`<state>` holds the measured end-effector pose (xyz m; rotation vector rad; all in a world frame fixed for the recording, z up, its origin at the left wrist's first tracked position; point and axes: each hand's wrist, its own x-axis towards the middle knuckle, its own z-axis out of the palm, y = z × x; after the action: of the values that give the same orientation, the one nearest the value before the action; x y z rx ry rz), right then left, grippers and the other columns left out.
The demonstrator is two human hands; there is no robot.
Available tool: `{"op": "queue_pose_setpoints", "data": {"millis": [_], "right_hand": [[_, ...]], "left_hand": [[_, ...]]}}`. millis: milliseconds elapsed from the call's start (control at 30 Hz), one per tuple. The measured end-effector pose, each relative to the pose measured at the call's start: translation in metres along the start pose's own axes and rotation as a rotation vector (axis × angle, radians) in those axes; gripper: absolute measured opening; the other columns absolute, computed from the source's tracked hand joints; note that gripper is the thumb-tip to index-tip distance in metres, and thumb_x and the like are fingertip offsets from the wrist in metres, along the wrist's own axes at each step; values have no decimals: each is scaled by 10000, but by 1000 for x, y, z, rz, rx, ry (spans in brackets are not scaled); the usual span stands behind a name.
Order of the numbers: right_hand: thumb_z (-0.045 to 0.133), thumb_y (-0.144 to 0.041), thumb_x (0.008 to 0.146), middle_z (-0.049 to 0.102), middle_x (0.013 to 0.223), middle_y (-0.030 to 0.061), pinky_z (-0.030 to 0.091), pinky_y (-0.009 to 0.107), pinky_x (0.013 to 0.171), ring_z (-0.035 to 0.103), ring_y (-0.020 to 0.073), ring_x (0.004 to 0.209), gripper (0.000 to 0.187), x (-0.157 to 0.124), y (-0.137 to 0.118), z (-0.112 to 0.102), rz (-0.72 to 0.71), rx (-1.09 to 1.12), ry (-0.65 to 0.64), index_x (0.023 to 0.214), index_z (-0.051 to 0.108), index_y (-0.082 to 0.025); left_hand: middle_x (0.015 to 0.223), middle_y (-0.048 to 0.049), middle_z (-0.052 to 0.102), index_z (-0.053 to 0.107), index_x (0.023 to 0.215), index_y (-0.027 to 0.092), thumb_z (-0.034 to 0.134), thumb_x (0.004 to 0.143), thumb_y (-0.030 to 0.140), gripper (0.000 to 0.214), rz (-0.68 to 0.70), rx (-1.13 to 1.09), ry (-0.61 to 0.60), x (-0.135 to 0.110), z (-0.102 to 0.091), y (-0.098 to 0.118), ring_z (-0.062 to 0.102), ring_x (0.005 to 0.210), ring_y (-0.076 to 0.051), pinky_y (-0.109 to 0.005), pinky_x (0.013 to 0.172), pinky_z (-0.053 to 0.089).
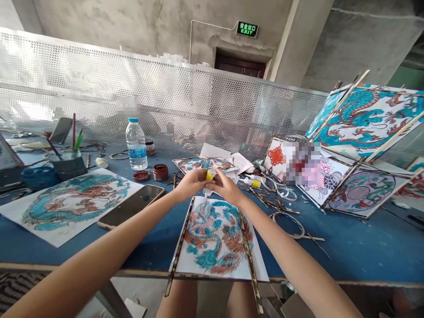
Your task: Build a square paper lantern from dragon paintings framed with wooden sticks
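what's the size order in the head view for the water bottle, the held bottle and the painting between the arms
Largest to smallest:
painting
water bottle
held bottle, partly hidden but plainly smallest

A: Arms?
B: Both bare. Left forearm [132, 236] and right forearm [285, 256] cross the bench's [371, 256] near edge well apart, slant inward.
A: Hands?
B: Left grip [195, 183], right grip [227, 187] side by side, between near and far edges. Fingers bent, both curled closed. Contact between the two: can't tell.
A: Legs?
B: Bare thighs [180, 298], apart, below near edge.
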<state>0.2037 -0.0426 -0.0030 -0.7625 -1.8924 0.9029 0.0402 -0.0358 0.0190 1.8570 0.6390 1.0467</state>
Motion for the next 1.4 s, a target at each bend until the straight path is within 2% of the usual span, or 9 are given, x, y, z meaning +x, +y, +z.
{"op": "queue_pose_setpoints", "data": {"millis": [233, 533, 833, 1100, 1233, 1400], "right_hand": [[624, -369, 774, 602, 1085, 37, 446, 315, 876, 571, 195, 1006, 410, 2, 0, 13, -32, 185, 16, 1127, 458, -243], [623, -405, 755, 615, 989, 19, 466, 291, 800, 591, 182, 922, 387, 4, 5, 21, 5, 241, 44, 1072, 471, -243], [667, -424, 703, 627, 914, 1, 467, 298, 794, 603, 176, 882, 422, 8, 17, 22, 35, 267, 61, 1027, 466, -243], [674, -407, 697, 647, 888, 4, 477, 303, 781, 621, 184, 868, 427, 9, 11, 16, 22, 197, 69, 1031, 478, -227], [685, -383, 688, 660, 862, 7, 490, 316, 770, 630, 198, 865, 418, 8, 4, 9, 22, 119, 91, 1025, 493, -229], [672, -373, 710, 676, 866, 24, 497, 338, 757, 640, 209, 844, 390, 4, 2, -1, 26, -51, 110, 1035, 520, -220]], "left_hand": [[890, -68, 688, 636, 934, 107, 509, 597, 124, 361, 34, 297, 98, -2, -8, -1, 628, 837, -236, -345, 789, 476], [837, -50, 678, 632, 911, 113, 466, 584, 121, 367, 16, 390, 103, 0, -13, -13, 623, 809, -227, -326, 755, 482], [791, -35, 689, 653, 892, 119, 480, 574, 106, 362, -18, 336, 94, 1, -13, -19, 629, 788, -224, -318, 734, 484], [851, -67, 701, 638, 927, 104, 518, 589, 115, 359, 5, 200, 127, 1, -8, -17, 634, 826, -231, -337, 760, 479], [905, -94, 695, 624, 956, 103, 578, 608, 129, 352, 25, 75, 142, 1, -3, -18, 632, 862, -235, -356, 803, 472], [925, -96, 690, 609, 990, 107, 680, 622, 227, 393, 3, -148, 117, 6, 7, -27, 635, 880, -233, -374, 846, 463]]}}
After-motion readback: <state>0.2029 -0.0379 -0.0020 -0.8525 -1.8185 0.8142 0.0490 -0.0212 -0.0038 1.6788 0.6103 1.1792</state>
